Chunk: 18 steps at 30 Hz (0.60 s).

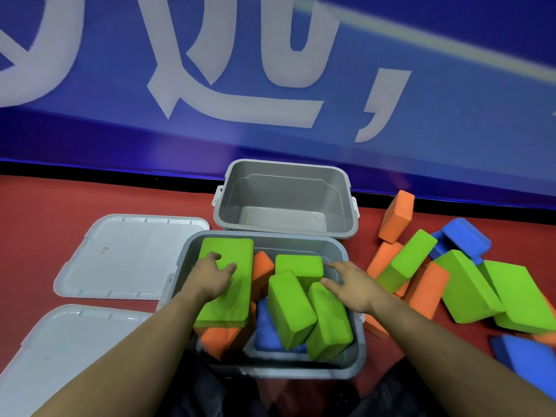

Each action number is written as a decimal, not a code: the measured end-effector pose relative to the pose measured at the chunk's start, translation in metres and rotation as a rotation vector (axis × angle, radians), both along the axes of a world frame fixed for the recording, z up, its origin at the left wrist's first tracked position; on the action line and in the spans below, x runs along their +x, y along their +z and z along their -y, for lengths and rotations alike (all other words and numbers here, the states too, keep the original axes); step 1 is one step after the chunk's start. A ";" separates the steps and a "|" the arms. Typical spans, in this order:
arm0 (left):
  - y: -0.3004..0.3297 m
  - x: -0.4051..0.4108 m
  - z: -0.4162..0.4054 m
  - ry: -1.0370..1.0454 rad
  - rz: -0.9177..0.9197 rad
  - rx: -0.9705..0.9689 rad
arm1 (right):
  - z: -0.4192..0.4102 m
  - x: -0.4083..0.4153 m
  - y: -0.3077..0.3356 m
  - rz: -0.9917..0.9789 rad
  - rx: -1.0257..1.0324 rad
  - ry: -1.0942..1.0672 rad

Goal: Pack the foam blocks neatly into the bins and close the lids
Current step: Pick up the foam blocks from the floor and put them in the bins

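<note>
The near grey bin (358, 350) holds several green, orange and blue foam blocks, loosely piled. My left hand (212, 276) rests flat on a large green block (237, 299) lying on top at the bin's left. My right hand (350, 285) reaches in with fingers spread, touching the top of two tilted green blocks (290, 308) at the right. A second grey bin (285, 200) stands just behind, with nothing inside. Loose green, orange and blue blocks (469, 284) lie in a heap on the red floor to the right.
Two light grey lids lie on the floor at the left, one farther (132, 254) and one nearer (66, 353). A blue banner wall (270, 85) rises right behind the far bin. My knees show below the near bin.
</note>
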<state>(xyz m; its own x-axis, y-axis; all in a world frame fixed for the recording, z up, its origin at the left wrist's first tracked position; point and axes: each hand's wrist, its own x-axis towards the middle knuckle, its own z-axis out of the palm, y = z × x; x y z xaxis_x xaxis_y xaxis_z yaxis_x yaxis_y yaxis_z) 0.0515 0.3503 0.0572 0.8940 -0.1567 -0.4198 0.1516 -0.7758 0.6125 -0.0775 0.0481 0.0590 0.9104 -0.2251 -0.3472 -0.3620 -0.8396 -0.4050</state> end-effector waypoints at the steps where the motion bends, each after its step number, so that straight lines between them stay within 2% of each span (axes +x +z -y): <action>1: 0.006 -0.007 0.012 -0.063 0.050 -0.029 | 0.009 -0.005 0.005 0.005 -0.015 0.005; 5: 0.012 -0.029 0.065 -0.400 0.225 -0.025 | 0.047 -0.033 0.019 0.013 -0.075 -0.055; 7: 0.012 -0.040 0.095 -0.496 0.269 -0.012 | 0.068 -0.048 0.018 -0.004 -0.074 -0.099; 12: 0.002 -0.071 0.185 -0.588 0.230 -0.092 | 0.125 -0.073 0.008 -0.065 -0.020 -0.282; 18: -0.028 -0.080 0.295 -0.648 0.122 -0.093 | 0.193 -0.086 -0.044 -0.081 0.121 -0.538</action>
